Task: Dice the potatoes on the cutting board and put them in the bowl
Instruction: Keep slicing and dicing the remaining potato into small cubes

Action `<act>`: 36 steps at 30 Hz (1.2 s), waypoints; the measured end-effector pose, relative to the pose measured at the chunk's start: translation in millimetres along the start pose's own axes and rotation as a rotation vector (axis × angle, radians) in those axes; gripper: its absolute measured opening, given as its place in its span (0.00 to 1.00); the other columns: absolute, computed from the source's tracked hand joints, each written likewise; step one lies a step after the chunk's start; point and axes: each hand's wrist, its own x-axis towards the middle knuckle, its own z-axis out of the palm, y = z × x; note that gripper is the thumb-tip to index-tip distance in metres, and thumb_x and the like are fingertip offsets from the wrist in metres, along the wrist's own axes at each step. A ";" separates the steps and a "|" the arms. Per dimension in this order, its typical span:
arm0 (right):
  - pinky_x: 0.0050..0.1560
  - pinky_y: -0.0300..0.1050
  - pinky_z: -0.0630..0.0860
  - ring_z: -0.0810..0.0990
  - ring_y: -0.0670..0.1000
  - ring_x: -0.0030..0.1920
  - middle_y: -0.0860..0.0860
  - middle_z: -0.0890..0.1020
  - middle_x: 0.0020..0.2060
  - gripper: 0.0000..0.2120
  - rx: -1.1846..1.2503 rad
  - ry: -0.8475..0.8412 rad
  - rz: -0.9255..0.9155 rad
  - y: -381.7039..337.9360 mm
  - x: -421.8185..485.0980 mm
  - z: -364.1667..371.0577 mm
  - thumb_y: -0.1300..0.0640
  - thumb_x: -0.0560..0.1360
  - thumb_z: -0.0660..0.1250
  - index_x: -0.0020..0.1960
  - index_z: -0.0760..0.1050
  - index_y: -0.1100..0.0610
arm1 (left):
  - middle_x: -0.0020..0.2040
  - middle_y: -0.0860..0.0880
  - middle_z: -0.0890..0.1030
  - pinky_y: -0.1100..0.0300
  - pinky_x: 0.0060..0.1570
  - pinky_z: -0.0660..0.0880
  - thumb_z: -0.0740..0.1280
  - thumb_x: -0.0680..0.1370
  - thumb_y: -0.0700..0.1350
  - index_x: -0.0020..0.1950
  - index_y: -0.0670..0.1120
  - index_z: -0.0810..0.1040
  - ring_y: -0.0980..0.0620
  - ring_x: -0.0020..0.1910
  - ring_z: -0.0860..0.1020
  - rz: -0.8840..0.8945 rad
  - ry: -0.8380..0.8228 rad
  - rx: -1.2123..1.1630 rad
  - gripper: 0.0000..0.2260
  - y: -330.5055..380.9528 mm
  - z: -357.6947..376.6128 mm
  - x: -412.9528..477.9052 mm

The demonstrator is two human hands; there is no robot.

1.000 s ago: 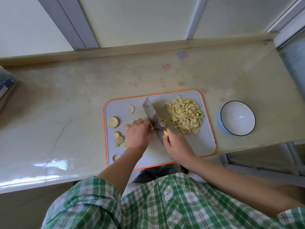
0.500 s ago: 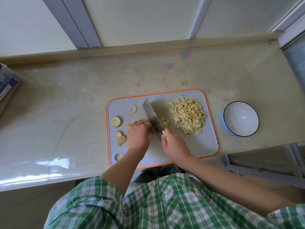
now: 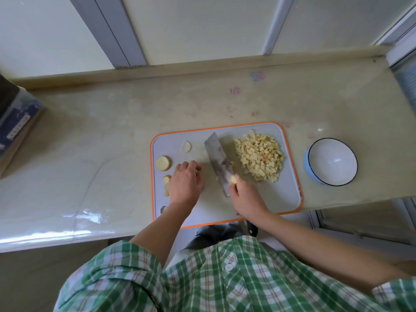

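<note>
Worktop (image 3: 112, 143) carries the cutting board (image 3: 281, 199); the empty bowl (image 3: 333, 163) stands just beside its right edge. Diced potato (image 3: 258, 157) is heaped on the board's right half. Right hand (image 3: 246, 199) grips the cleaver (image 3: 219, 161), blade tilted, mid-board. Left hand (image 3: 185, 183) covers slices (image 3: 163, 163) at the left; whether its fingers pinch one, cannot tell. Best next: stack slices flat, tuck fingertips back, cut strips, then crosswise.

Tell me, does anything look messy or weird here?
Only small things: pink and blue scribbly marks stain the beige stone counter behind the orange-rimmed grey cutting board. Nothing looks spilled or broken.
</note>
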 end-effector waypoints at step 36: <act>0.27 0.46 0.65 0.74 0.53 0.31 0.48 0.73 0.30 0.06 -0.023 0.236 -0.009 17.0 0.2 -89.2 0.52 0.79 0.59 0.48 0.68 0.55 | 0.39 0.45 0.79 0.57 0.35 0.68 0.56 0.82 0.54 0.47 0.46 0.79 0.47 0.37 0.75 -0.122 -0.339 -0.733 0.17 116.6 -6.2 26.3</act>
